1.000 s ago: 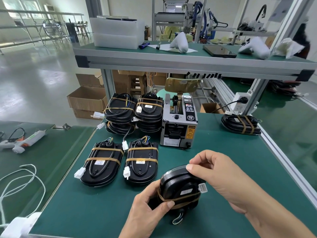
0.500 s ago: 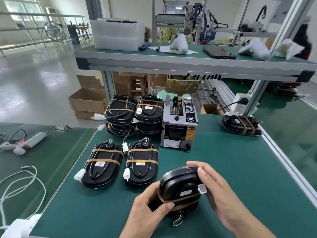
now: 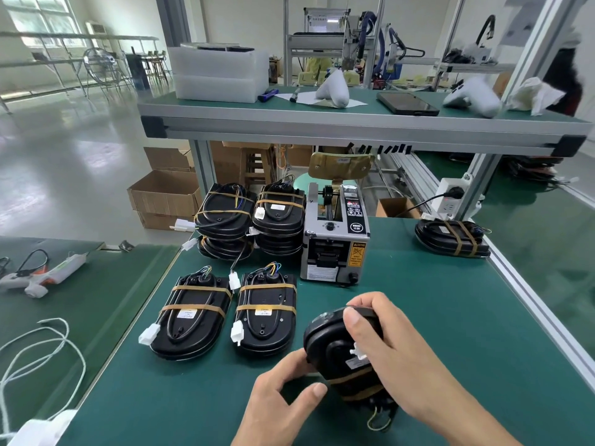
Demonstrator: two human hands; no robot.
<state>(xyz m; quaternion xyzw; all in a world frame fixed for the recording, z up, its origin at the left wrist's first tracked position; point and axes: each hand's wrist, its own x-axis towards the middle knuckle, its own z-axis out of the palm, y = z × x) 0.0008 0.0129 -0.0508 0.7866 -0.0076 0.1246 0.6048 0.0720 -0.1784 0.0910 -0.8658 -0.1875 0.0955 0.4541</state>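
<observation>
I hold a black oval unit point(image 3: 331, 342), bound with brown tape bands, tilted up off the green table point(image 3: 450, 317) near its front edge. My right hand point(image 3: 396, 358) grips it from the right, fingers curled over its top and a white connector by my palm. My left hand point(image 3: 277, 403) holds its lower left edge, thumb tip next to the tape band. A thin wire hangs below the unit.
Two taped units point(image 3: 193, 320) point(image 3: 265, 317) lie flat to the left, with two stacks point(image 3: 225, 217) point(image 3: 278, 214) behind them. A tape dispenser machine point(image 3: 335, 239) stands in the middle and one more unit point(image 3: 450, 236) lies at back right. A glue gun point(image 3: 42, 275) and white cord point(image 3: 38, 349) lie on the left table.
My right hand came down from above the unit and closed over its top and right side. The unit has tilted and turned to the right. My left thumb has slid off the tape band.
</observation>
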